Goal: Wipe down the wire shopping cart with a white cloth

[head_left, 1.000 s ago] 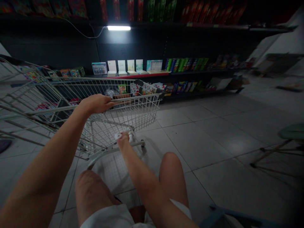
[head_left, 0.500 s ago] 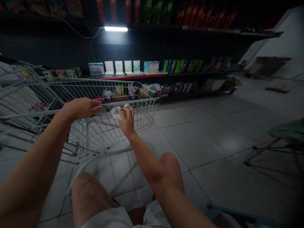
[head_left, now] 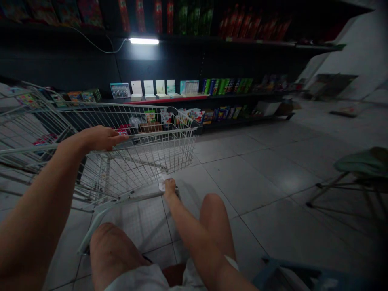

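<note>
The left hand (head_left: 101, 138) curls closed over the top rail (head_left: 151, 136) of the wire shopping cart (head_left: 145, 161), bracing it, while the right hand (head_left: 169, 186) pinches a white cloth (head_left: 162, 185) against the cart's lower bar (head_left: 136, 196), low in the frame's centre.

The shopping cart (head_left: 157, 136) is white-coated metal wire, the floor tiles (head_left: 251, 182) are smooth and glossy, the shelf (head_left: 60, 60) looks matt dark, and the crumpled tissue (head_left: 162, 185) seems soft paper.

Black shelf (head_left: 251, 96) with upright cards (head_left: 148, 87) and colourful packets (head_left: 227, 86)
</note>
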Action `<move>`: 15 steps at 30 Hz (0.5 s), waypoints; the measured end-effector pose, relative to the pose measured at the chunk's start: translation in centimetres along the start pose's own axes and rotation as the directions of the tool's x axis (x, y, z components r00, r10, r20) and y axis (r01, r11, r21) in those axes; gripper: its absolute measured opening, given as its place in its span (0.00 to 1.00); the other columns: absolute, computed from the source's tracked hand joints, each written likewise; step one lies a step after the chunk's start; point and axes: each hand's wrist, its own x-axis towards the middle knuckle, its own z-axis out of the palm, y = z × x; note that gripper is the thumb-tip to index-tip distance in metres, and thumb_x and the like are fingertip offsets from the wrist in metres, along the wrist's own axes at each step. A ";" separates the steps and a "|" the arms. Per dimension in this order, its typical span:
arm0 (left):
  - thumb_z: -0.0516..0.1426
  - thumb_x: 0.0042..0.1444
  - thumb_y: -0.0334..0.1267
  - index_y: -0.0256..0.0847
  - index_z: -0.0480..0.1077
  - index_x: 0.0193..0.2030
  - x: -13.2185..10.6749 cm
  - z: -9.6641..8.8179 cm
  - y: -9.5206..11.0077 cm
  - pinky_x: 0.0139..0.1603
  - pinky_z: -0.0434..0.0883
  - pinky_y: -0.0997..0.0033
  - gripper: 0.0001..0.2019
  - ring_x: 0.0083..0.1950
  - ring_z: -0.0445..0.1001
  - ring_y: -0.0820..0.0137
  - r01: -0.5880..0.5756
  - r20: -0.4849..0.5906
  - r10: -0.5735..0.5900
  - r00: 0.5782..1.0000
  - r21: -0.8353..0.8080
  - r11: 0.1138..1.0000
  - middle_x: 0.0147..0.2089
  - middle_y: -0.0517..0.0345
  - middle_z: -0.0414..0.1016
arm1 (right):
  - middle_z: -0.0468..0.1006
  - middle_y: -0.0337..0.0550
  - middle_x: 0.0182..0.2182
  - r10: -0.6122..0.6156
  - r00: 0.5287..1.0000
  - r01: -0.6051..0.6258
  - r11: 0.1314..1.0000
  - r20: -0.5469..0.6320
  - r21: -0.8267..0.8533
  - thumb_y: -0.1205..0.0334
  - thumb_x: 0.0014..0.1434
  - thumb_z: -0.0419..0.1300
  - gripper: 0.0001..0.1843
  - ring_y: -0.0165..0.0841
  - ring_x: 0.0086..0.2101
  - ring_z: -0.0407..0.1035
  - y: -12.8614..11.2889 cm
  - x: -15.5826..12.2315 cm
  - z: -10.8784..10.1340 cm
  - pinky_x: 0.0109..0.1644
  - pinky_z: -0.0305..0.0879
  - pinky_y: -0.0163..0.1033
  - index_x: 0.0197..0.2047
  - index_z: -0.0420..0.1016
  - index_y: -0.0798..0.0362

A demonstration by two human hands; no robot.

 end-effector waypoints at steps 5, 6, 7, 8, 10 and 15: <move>0.35 0.63 0.60 0.41 0.73 0.58 2.2 0.2 4.5 0.49 0.70 0.64 0.36 0.48 0.78 0.59 -0.070 -0.087 0.078 0.993 0.090 0.993 0.44 0.47 0.81 | 0.70 0.34 0.28 0.164 0.986 -0.162 0.952 0.014 0.259 0.61 0.66 0.55 0.08 0.21 0.24 0.66 -6.7 2.3 1.3 0.29 0.68 0.29 0.40 0.69 0.58; 0.35 0.64 0.59 0.41 0.73 0.57 2.5 0.5 5.1 0.50 0.70 0.62 0.36 0.50 0.77 0.57 -0.073 -0.104 0.084 0.991 0.108 0.991 0.46 0.46 0.81 | 0.68 0.31 0.25 0.170 0.985 -0.165 0.939 0.010 0.303 0.66 0.65 0.53 0.05 0.20 0.22 0.64 -8.6 2.8 1.1 0.28 0.67 0.27 0.38 0.67 0.57; 0.34 0.64 0.58 0.41 0.74 0.56 2.7 0.9 5.5 0.50 0.70 0.61 0.35 0.51 0.77 0.55 -0.064 -0.122 0.080 0.989 0.130 0.989 0.48 0.44 0.80 | 0.67 0.30 0.24 0.157 0.988 -0.147 0.923 -0.001 0.356 0.69 0.63 0.51 0.04 0.19 0.22 0.64 -10.6 3.1 0.7 0.28 0.67 0.26 0.37 0.65 0.55; 0.34 0.64 0.57 0.41 0.74 0.55 2.9 1.2 5.7 0.50 0.70 0.59 0.35 0.52 0.77 0.54 -0.050 -0.143 0.072 0.987 0.152 0.987 0.49 0.43 0.80 | 0.68 0.31 0.26 0.107 0.994 -0.088 0.906 -0.022 0.413 0.71 0.61 0.50 0.05 0.20 0.24 0.66 -12.7 3.4 0.2 0.30 0.68 0.26 0.39 0.64 0.54; 0.33 0.64 0.56 0.41 0.74 0.55 3.0 1.7 5.7 0.49 0.71 0.56 0.35 0.54 0.76 0.50 -0.033 -0.184 0.067 0.981 0.185 0.982 0.52 0.41 0.78 | 0.74 0.36 0.37 -0.127 0.984 0.172 0.871 -0.128 0.460 0.70 0.59 0.50 0.11 0.24 0.35 0.73 -16.7 3.5 -1.1 0.40 0.73 0.31 0.45 0.64 0.50; 0.33 0.65 0.55 0.44 0.73 0.57 2.4 2.2 5.4 0.49 0.72 0.55 0.34 0.53 0.77 0.50 -0.034 -0.222 0.085 0.971 0.228 0.973 0.52 0.43 0.79 | 0.71 0.44 0.55 -0.847 0.524 0.848 0.508 0.091 -0.152 0.73 0.55 0.52 0.18 0.37 0.58 0.64 -21.4 4.0 -4.1 0.64 0.63 0.49 0.48 0.70 0.48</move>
